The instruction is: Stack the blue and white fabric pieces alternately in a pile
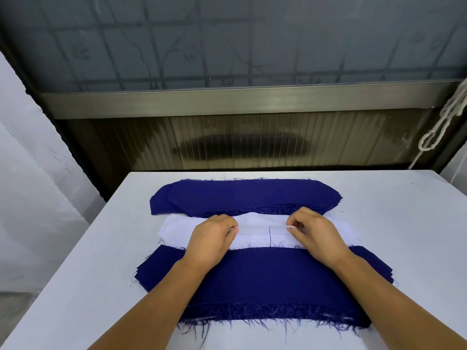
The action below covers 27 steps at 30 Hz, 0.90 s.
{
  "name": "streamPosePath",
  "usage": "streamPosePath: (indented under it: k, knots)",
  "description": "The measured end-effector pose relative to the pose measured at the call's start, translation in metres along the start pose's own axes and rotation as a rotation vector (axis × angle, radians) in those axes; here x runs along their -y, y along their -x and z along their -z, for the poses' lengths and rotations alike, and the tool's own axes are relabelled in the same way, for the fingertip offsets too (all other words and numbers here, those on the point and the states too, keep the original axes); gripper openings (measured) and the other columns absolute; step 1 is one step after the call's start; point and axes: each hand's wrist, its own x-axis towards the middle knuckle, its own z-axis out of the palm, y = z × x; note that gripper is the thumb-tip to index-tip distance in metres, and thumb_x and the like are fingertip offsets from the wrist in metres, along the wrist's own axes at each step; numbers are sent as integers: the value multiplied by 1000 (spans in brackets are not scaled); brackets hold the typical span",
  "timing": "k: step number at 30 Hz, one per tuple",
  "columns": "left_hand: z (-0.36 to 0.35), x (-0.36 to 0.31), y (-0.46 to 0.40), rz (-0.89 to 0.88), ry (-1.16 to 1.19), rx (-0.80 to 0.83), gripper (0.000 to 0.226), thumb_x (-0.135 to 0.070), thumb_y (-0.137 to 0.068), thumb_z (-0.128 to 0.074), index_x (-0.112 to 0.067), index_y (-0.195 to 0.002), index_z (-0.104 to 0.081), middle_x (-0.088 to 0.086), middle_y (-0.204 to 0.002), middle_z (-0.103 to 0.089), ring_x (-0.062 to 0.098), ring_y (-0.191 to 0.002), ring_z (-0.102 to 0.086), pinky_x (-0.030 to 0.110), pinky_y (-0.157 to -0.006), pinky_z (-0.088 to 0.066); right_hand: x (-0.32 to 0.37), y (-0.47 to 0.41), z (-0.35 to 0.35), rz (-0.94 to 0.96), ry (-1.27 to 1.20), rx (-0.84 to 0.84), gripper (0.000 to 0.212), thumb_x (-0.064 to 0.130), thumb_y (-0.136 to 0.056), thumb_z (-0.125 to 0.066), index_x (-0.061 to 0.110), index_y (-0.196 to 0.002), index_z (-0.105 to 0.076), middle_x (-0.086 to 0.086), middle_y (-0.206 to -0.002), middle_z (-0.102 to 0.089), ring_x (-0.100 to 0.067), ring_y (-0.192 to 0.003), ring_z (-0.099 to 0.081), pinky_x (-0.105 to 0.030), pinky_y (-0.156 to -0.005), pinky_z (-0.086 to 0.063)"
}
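Head cam looks down on a white table (75, 286) w/ three fabric groups laid front to back. Nearest the person: a near blue fabric stack (265, 281), several layers, frayed threads along its front edge. Beyond it, partly overlapped by that stack's far edge, lies the white fabric pile (260, 231). Furthest back sits the far blue fabric stack (242, 195), rounded at both ends, its near edge touching or just overlapping the white.

Both forearms reach fwd over the near blue stack, wrists resting on or just above it, palms down. Left hand (211, 238) is over the left-centre of the white pile, fingers curled under, thumb and forefinger tips pinched together on the top white layer. Right hand (314, 233) mirrors it on the right-centre, fingers curled, thumb and forefinger pinching a small raised fold of white cloth. Hands are well apart, w/ a bare strip of white and one loose dark thread (270, 236) between them.

Behind the table: a dark ribbed panel (240, 142) below a frosted window (227, 39); a knotted white rope (439, 127) hangs at right.
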Motion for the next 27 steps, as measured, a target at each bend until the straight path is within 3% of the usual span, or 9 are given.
streamPosePath:
  k: [3,6,9,13,16,18,21,25,27]
  knots:
    - [2,0,1,13,21,0,10,-18,-89,-64,-25,-85,-58,-15,-81,-57,6,-75,-50,21,-66,-43,0,1,1,-16,-78,-6,14,18,-90,-64,27,-81,-59,14,-87,-58,-6,-82,-57,-27,-73,-51]
    - [2,3,0,101,102,45,20,-31,-87,-67,-31,-77,-50,-16,-77,-54,3,-74,-50,14,-63,-38,0,1,1,-34,-143,3,12,24,-96,-55,25,-89,-64,15,-91,-60,-6,-87,-59,-27,-79,-52]
    - [2,2,-1,141,151,68,20,-43,-90,-59,-33,-75,-51,-15,-78,-58,0,-78,-54,16,-67,-43,1,1,0,-21,-103,-40,15,21,-99,-50,22,-99,-65,16,-94,-60,-4,-88,-57,-24,-78,-48]
    - [3,0,2,89,64,-20,11,-23,-92,-54,-27,-87,-62,-14,-83,-59,6,-80,-54,22,-68,-47,-2,3,-1,-76,-28,-98,14,11,-92,-56,22,-98,-64,13,-96,-62,-9,-88,-58,-25,-77,-49]
    - [7,2,3,83,-27,-44,18,-11,-87,-58,-20,-100,-69,-10,-95,-63,12,-88,-55,20,-70,-43,-1,1,1,-146,39,-88,11,13,-91,-57,21,-97,-63,9,-95,-62,-12,-87,-60,-27,-76,-49]
    - [17,6,5,106,-67,-70,24,-7,-87,-60,-17,-106,-71,-6,-102,-62,15,-93,-53,21,-72,-42,2,1,6,-134,80,-137,11,14,-93,-57,21,-96,-64,9,-93,-63,-13,-86,-59,-28,-77,-48]
    - [44,9,8,160,-86,-139,22,-8,-91,-60,-17,-107,-74,-1,-97,-60,18,-90,-52,29,-71,-48,11,5,24,-76,112,-217,12,13,-94,-56,21,-97,-66,9,-91,-63,-14,-84,-57,-29,-75,-46]
    - [90,13,22,79,-73,-167,21,-7,-90,-63,-21,-102,-75,-7,-92,-60,16,-88,-55,32,-72,-49,28,24,58,-4,57,-172,13,16,-94,-57,27,-97,-65,19,-93,-61,-6,-84,-59,-22,-72,-48]
    - [110,19,33,56,25,-134,22,-8,-90,-65,-25,-100,-75,-16,-92,-62,8,-88,-58,24,-76,-49,35,37,76,-3,-59,-110,12,21,-92,-59,31,-93,-66,23,-93,-64,-1,-88,-61,-13,-74,-46]
